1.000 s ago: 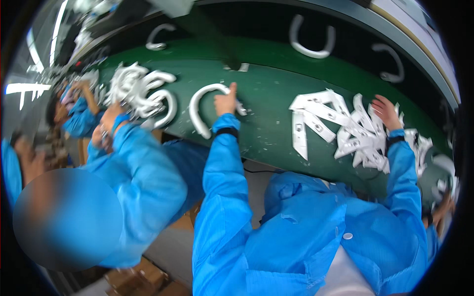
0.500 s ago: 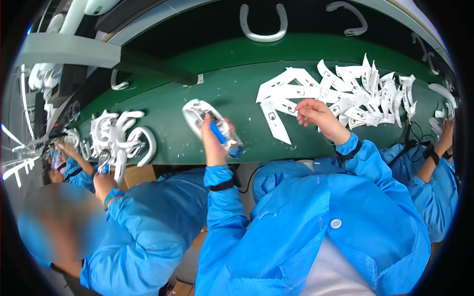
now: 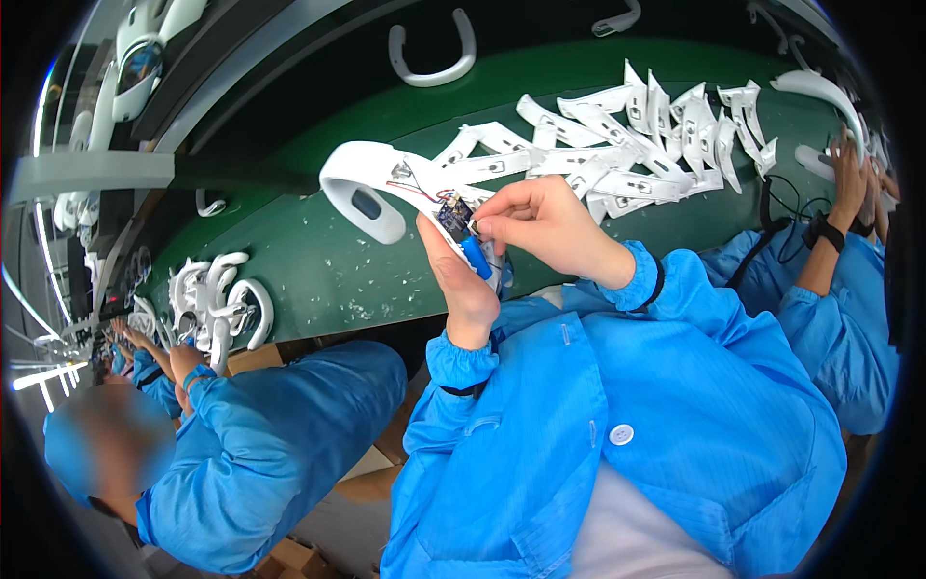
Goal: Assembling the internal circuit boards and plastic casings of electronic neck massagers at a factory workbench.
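White plastic, a curved headband shell (image 3: pixel 371 188) with red wires and a small circuit board (image 3: pixel 453 214) showing in its open side, is held up over the green work surface (image 3: pixel 318 270). It is gripped at its lower end by the left hand (image 3: pixel 463 275), whose fingers are closed round it and round a blue cylindrical cell (image 3: pixel 475 259). The right hand (image 3: pixel 540 227) is pinched shut at the board, thumb and forefinger meeting on a small part that cannot be made out. Half a second earlier that hand was over the heap of white shell pieces (image 3: pixel 637 145) and the left hand lay lower on the surface; both have since been brought together nearer the chest. Two other workers in blue coats are seated at either side.
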{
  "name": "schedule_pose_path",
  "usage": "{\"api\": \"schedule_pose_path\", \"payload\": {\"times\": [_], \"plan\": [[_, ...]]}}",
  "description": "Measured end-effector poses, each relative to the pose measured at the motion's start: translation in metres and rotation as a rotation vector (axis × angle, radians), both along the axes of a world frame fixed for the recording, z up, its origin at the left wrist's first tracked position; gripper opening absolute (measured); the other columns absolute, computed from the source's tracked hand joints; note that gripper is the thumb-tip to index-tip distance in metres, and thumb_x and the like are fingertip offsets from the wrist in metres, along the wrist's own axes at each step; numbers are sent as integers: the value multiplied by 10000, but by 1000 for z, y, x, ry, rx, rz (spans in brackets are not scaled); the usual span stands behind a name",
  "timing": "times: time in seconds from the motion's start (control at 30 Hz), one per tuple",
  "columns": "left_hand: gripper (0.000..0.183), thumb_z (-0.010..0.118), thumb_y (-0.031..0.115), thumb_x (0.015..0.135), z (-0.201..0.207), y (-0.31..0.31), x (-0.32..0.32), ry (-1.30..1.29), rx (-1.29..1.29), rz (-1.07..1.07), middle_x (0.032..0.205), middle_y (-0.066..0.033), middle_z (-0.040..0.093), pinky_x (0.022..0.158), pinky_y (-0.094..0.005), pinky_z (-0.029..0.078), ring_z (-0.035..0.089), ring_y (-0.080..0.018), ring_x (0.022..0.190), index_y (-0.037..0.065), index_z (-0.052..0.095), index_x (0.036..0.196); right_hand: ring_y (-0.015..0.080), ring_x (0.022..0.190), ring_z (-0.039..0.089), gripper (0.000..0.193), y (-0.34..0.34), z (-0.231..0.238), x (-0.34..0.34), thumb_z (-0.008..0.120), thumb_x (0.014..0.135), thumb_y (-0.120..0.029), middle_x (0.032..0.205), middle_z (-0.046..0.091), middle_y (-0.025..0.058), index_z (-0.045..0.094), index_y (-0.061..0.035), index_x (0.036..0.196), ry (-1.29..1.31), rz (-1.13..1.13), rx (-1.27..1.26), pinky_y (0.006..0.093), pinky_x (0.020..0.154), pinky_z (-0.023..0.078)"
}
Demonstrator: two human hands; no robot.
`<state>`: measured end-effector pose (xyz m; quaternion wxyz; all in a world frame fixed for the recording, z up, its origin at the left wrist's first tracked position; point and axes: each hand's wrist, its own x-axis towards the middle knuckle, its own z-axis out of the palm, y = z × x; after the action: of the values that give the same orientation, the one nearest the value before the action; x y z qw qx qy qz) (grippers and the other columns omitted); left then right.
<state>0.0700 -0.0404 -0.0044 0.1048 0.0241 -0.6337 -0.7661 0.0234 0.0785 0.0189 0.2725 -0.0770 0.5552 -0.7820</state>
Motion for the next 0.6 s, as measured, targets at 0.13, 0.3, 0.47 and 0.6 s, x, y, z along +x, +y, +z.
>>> {"api": "schedule_pose_path", "payload": {"times": [0.13,0.3,0.47,0.6], "plan": [[954,321,784,748,-11,20,-9,75,-168,-28,1072,-94,476,770,-268,419,490,-147,910,0,250,1286,123,650,626,160,33,2,-6,622,800,-82,791,653,116,643,56,879,-8,3,99,209,539,467],[972,345,809,708,-5,47,-18,80,-250,-14,1004,-81,477,708,-256,418,476,-129,846,-4,262,1233,116,648,624,137,49,-4,-4,614,825,-93,750,646,80,631,32,879,-19,-106,-10,200,527,444],[1029,348,823,689,6,63,-27,103,-160,6,953,-74,455,617,-237,400,456,-114,763,-12,210,1275,119,640,619,138,60,-4,-11,611,817,-76,767,645,96,626,50,874,43,-123,-78,208,536,458],[1045,349,827,683,5,62,-34,93,-217,-90,963,-81,452,609,-238,402,457,-116,751,-14,195,1282,126,637,619,136,64,-5,-16,602,811,-55,774,645,107,625,66,871,19,-153,-100,215,550,470]]}}
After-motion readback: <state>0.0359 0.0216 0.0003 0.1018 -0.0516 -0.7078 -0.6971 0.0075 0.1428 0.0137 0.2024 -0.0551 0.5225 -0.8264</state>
